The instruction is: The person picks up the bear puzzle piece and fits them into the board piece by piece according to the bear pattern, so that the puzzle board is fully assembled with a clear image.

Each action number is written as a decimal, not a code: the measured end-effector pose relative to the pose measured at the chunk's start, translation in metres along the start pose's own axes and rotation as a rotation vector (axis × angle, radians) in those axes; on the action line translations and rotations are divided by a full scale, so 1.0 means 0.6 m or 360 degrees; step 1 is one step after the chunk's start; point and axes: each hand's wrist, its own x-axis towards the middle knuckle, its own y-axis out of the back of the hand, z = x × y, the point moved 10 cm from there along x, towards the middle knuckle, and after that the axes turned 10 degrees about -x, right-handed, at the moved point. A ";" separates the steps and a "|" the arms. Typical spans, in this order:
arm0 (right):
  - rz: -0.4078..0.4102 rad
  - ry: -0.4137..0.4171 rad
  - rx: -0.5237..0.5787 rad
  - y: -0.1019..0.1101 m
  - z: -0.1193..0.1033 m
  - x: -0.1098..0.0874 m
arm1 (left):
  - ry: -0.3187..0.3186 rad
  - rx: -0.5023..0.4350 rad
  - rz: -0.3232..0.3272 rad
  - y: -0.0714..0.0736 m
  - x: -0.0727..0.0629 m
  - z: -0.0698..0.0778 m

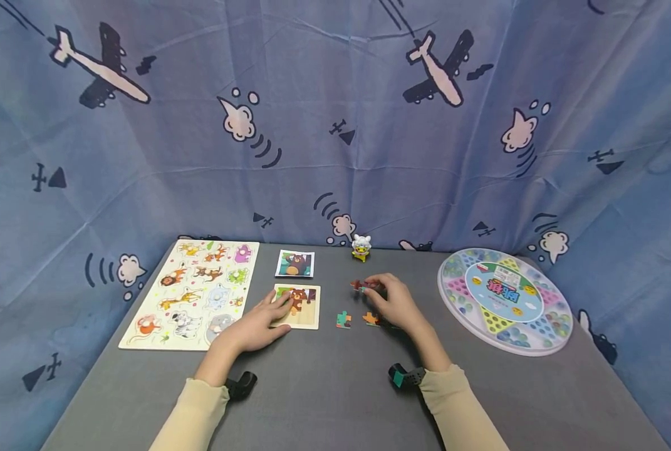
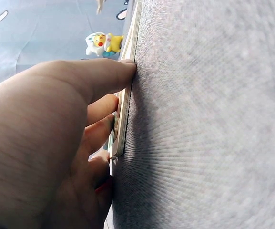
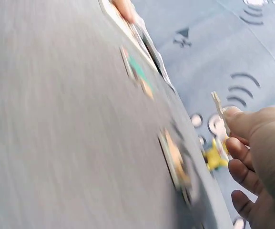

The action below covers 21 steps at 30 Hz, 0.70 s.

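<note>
My left hand (image 1: pixel 259 321) rests on the left part of a small wooden puzzle board (image 1: pixel 309 319) with a brown bear picture partly filled in. In the left wrist view the thumb touches the board's edge (image 2: pixel 127 112), and the other fingers lie over it. The right hand (image 1: pixel 395 301) pinches a reddish-brown jigsaw piece (image 1: pixel 357 285) between thumb and finger, raised above the table; the right wrist view shows the piece (image 3: pixel 220 110) edge-on. Below it lie a green-and-orange piece (image 1: pixel 343 320) and an orange piece (image 1: pixel 371 319). Another piece is partly hidden under the right hand.
Behind the board lies a bear picture card (image 1: pixel 295 264). An animal puzzle board (image 1: pixel 189 294) is at left, and a round game board (image 1: pixel 504 302) at right. A small yellow-and-white figurine (image 1: pixel 361 248) stands near the back curtain.
</note>
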 end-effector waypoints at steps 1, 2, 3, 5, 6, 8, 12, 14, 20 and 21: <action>-0.0008 0.0003 0.0012 -0.005 -0.009 0.002 | -0.0003 -0.0001 0.0002 0.000 0.000 0.000; -0.0013 0.0008 0.0014 -0.011 -0.018 0.004 | -0.0004 -0.0002 0.0003 -0.001 0.000 0.000; -0.0021 0.0010 0.0020 -0.017 -0.026 0.006 | -0.0004 -0.0001 0.0004 -0.001 0.001 0.000; -0.0028 0.0024 0.0035 -0.028 -0.044 0.008 | -0.0003 -0.0002 0.0009 -0.001 0.001 -0.001; -0.0033 0.0034 0.0035 -0.034 -0.052 0.010 | -0.0003 0.0000 0.0011 -0.001 0.001 -0.001; -0.0032 0.0058 0.0042 -0.046 -0.068 0.012 | 0.0000 -0.0001 0.0011 -0.001 0.001 -0.001; -0.0050 0.0095 0.0062 -0.068 -0.095 0.015 | 0.0002 0.0003 0.0010 -0.001 0.001 0.000; -0.0064 0.0108 0.0077 -0.078 -0.109 0.016 | 0.0004 0.0004 0.0011 0.000 0.001 0.001; -0.0079 0.0163 0.0074 -0.101 -0.141 0.015 | 0.0018 0.0009 0.0010 0.001 0.002 0.000; -0.0083 0.0172 0.0071 -0.105 -0.145 0.014 | 0.0021 0.0008 0.0008 0.001 0.002 -0.001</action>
